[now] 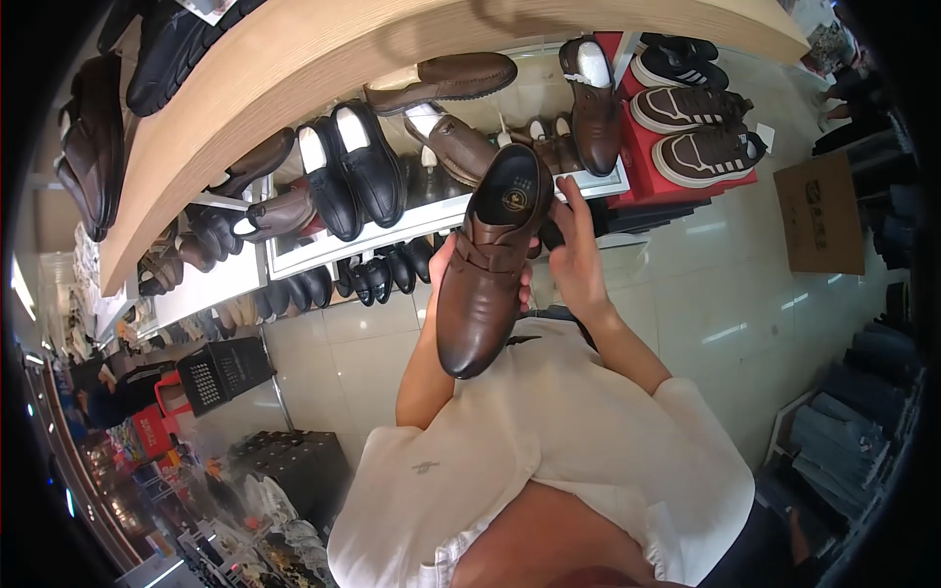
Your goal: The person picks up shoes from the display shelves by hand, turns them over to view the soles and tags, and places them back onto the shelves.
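A brown leather dress shoe (482, 284) with a crossed strap is in front of my chest, its toe pointing down and towards me. Its dark insole with a gold round mark faces up. My left hand (438, 269) holds the shoe from beneath, with fingertips showing at its far side. Beside the heel, my right hand (578, 253) has its fingers stretched and its thumb apart. A small dark patch shows between that thumb and fingers; I cannot make out what it is.
Ahead, a white display shelf (323, 245) carries black loafers (368, 176) and brown shoes. A curved wooden shelf (294, 59) arches above it. Brown sneakers (708, 155) sit on a red box at right. A cardboard box (818, 216), folded jeans (833, 441) and a black basket (225, 374) stand around.
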`<state>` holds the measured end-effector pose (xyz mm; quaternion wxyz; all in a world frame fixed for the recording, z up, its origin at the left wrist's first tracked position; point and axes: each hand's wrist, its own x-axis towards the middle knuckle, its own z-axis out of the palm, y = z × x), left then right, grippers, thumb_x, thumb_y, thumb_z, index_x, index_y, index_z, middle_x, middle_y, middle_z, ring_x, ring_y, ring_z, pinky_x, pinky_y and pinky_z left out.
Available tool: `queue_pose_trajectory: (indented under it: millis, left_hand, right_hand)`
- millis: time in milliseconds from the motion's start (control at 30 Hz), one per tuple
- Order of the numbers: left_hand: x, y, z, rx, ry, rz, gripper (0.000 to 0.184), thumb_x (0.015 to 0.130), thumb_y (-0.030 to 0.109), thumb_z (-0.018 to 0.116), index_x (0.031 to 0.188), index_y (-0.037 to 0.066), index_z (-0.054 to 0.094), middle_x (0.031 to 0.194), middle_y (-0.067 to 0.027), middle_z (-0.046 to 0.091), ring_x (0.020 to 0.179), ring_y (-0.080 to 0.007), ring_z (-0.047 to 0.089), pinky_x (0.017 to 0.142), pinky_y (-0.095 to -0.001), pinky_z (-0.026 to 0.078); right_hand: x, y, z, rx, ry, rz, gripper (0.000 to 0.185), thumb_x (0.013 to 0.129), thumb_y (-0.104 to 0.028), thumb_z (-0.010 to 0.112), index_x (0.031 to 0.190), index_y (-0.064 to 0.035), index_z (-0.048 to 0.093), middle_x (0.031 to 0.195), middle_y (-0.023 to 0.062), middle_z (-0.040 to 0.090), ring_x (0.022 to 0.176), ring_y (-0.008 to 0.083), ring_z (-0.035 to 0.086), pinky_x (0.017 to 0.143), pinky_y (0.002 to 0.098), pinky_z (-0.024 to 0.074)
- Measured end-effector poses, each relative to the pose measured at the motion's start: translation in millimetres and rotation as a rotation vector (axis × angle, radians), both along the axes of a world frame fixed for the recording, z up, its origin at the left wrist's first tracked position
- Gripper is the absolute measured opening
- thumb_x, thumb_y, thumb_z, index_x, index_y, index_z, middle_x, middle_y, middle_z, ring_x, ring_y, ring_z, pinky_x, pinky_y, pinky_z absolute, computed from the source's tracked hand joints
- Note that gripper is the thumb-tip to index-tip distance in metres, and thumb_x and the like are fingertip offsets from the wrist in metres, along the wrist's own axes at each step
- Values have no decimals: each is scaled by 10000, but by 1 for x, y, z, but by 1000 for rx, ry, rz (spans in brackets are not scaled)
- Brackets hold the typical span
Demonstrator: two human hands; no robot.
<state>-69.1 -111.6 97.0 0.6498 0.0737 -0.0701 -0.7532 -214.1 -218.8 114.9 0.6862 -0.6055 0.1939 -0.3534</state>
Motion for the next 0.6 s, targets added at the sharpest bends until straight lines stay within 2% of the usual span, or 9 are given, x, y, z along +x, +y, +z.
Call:
queue_pose_trajectory:
  millis: [67, 100, 167, 300, 367, 400, 467, 533, 600]
  left_hand:
    - [-5, 4, 1, 28, 98, -43, 915, 839, 662, 382, 1375, -80, 380, 1114, -285, 587, 829, -379, 630, 700, -483, 540]
    - [-3, 4, -2, 41, 111, -51, 924, 840, 665, 367, 1374, -88, 376, 1086, -292, 593, 788, -384, 631, 652, -483, 542]
    - [4, 5, -14, -3, 33, -193, 927, 844, 662, 333, 1363, -105, 382, 1015, -307, 605, 706, -391, 628, 547, -480, 531]
    - [2, 6, 9, -10, -257, -255, 842, 864, 619, 307, 1257, -105, 484, 941, -303, 618, 611, -379, 616, 487, -451, 509]
    - [-11, 7, 41, 80, -374, -182, 806, 871, 604, 318, 1221, -95, 513, 941, -293, 622, 614, -376, 614, 491, -444, 505]
    - [-26, 5, 61, 247, -491, -12, 574, 903, 425, 412, 1136, -80, 554, 814, -231, 624, 499, -289, 558, 413, -358, 439]
    - [-34, 5, 67, 416, -603, 165, 343, 936, 247, 505, 1050, -64, 594, 686, -169, 626, 384, -203, 502, 336, -272, 373]
    - [-29, 6, 55, 452, -314, 123, 570, 938, 442, 369, 1068, -71, 581, 726, -211, 627, 418, -267, 525, 365, -331, 416]
    - [-25, 5, 50, 459, -318, 107, 649, 918, 510, 317, 1060, -66, 579, 717, -217, 621, 431, -284, 530, 378, -350, 428]
  right_hand:
    - [2, -19, -5, -342, 289, -359, 802, 900, -398, 633, 1454, 42, 254, 1404, 195, 386, 1319, 302, 398, 1094, 382, 315]
    - [2, -30, -3, -343, 297, -376, 802, 900, -398, 633, 1454, 42, 254, 1404, 195, 386, 1319, 302, 398, 1094, 382, 315]
    - [0, -43, 4, 8, -1, -126, 771, 891, -529, 603, 1380, 34, 408, 1282, 156, 521, 1222, 238, 487, 1048, 334, 355]
    - [-16, -51, 1, -117, 23, 136, 977, 738, -742, 606, 1303, 46, 487, 1236, 112, 573, 1159, 204, 553, 1007, 314, 404]
    - [-18, -52, 4, -103, -30, 179, 891, 766, -665, 650, 1311, 21, 489, 1225, 99, 556, 1144, 188, 535, 984, 303, 401]
    - [-20, -51, 6, -86, -83, 229, 812, 793, -589, 693, 1319, -4, 491, 1213, 85, 538, 1130, 172, 518, 962, 292, 398]
    - [-18, -44, 13, -105, -145, 185, 768, 797, -510, 715, 1329, -8, 480, 1231, 79, 514, 1141, 169, 506, 969, 292, 395]
    - [-16, -40, 19, -128, -211, 148, 733, 801, -432, 737, 1339, -12, 470, 1248, 73, 490, 1152, 165, 495, 975, 291, 391]
    - [-15, -35, 21, -46, -61, 132, 799, 812, -404, 722, 1373, 57, 388, 1374, 134, 448, 1234, 193, 473, 1032, 317, 375]
